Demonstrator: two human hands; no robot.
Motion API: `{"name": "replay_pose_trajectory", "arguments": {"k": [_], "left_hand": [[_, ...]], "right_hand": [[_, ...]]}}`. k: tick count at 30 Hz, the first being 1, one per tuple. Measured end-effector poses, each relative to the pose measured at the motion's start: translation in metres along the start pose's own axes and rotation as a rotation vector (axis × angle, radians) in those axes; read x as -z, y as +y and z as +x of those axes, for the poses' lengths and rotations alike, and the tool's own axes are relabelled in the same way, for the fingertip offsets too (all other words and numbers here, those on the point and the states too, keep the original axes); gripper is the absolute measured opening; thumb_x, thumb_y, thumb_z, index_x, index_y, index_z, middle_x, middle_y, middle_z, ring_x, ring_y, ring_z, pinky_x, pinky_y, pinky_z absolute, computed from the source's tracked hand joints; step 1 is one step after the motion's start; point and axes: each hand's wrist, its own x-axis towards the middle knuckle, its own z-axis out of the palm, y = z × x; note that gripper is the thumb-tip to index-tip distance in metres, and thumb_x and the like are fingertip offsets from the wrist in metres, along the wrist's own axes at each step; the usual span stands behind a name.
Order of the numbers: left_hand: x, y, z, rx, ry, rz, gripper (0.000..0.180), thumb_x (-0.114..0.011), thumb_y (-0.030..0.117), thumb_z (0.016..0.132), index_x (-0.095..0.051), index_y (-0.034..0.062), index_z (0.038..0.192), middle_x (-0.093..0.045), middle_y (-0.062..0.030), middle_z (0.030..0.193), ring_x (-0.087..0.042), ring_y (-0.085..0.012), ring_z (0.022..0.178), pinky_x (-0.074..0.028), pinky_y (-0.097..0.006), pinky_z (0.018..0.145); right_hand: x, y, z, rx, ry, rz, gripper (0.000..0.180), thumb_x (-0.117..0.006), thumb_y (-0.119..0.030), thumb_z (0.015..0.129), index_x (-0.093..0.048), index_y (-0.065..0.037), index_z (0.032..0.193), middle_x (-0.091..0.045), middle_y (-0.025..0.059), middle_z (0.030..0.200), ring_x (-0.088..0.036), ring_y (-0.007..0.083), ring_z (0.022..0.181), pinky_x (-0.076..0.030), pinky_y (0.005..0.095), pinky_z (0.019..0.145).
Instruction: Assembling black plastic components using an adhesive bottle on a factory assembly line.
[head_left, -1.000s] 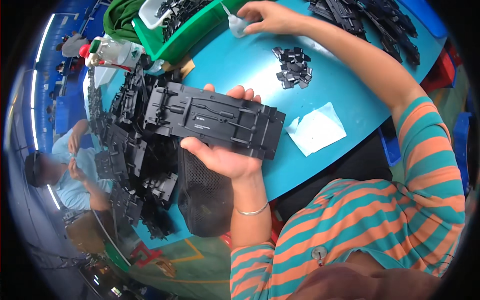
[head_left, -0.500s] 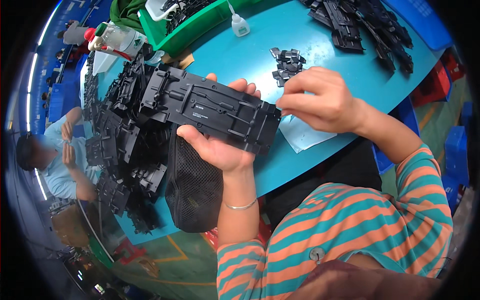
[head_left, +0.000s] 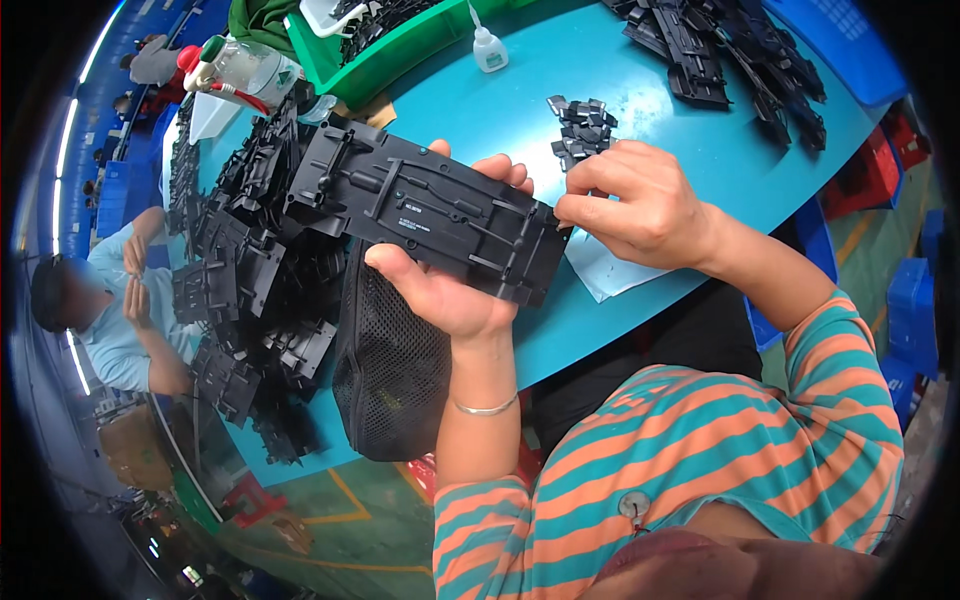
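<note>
Head view: left hand (head_left: pixel 450 290) grips black plastic panel (head_left: pixel 430 212); right hand (head_left: pixel 640 205) pinches its end

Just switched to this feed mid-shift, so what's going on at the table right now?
A person in a striped shirt holds a long black moulded plastic panel in the left hand above the teal table. The right hand pinches at the panel's right end, apparently with something small that I cannot make out. A small pile of little black plastic clips lies just behind, and a heap of similar black panels sits to the left.
</note>
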Motion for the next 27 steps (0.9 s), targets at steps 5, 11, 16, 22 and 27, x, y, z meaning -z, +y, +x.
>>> {"name": "replay_pose_trajectory", "arguments": {"k": [5,11,16,22,27], "left_hand": [[-0.001,-0.004,0.002,0.03,0.002,-0.026,0.096,-0.044,0.077,0.079,-0.028,0.0041,0.14,-0.057,-0.0265,0.118,-0.057,-0.0382,0.106,-0.041,-0.05,0.098],[-0.001,-0.003,0.003,0.005,0.024,0.011,0.095,-0.041,0.076,0.081,-0.028,0.0036,0.14,-0.056,-0.0269,0.118,-0.058,-0.0377,0.105,-0.042,-0.049,0.098],[-0.007,0.011,-0.003,0.016,0.131,0.097,0.094,-0.046,0.076,0.078,-0.035,0.0017,0.135,-0.059,-0.0243,0.115,-0.06,-0.0361,0.101,-0.046,-0.047,0.092],[-0.022,0.036,-0.008,-0.083,0.122,0.13,0.084,-0.039,0.073,0.084,-0.042,0.002,0.13,-0.06,-0.0218,0.112,-0.063,-0.0345,0.094,-0.051,-0.046,0.083],[-0.038,0.139,-0.031,-0.257,0.204,0.203,0.083,-0.031,0.07,0.088,-0.041,-0.0017,0.128,-0.059,-0.0259,0.112,-0.062,-0.038,0.096,-0.051,-0.048,0.085]], "right_hand": [[0.01,0.002,-0.003,-0.002,-0.023,-0.015,0.016,-0.071,-0.007,0.067,-0.064,-0.009,0.082,-0.057,0.0023,0.077,-0.055,0.0185,0.061,-0.043,0.0304,0.055],[0.057,0.07,-0.043,-0.454,-0.05,-0.365,0.049,-0.075,-0.012,0.07,-0.06,-0.008,0.116,-0.056,0.0137,0.118,-0.051,0.0328,0.112,-0.042,0.0401,0.095],[0.06,0.098,-0.072,-0.584,-0.171,-0.495,0.068,-0.076,-0.021,0.071,-0.047,-0.012,0.133,-0.046,0.019,0.134,-0.044,0.0374,0.122,-0.037,0.042,0.102],[0.059,0.12,-0.091,-0.57,-0.129,-0.433,0.059,-0.062,-0.005,0.083,-0.041,-0.007,0.138,-0.051,0.0189,0.128,-0.05,0.0357,0.116,-0.04,0.0386,0.097],[0.062,0.107,-0.08,-0.622,0.038,-0.304,0.052,-0.058,-0.008,0.089,-0.041,-0.009,0.138,-0.053,0.0158,0.123,-0.053,0.0313,0.112,-0.043,0.0363,0.093]]}}
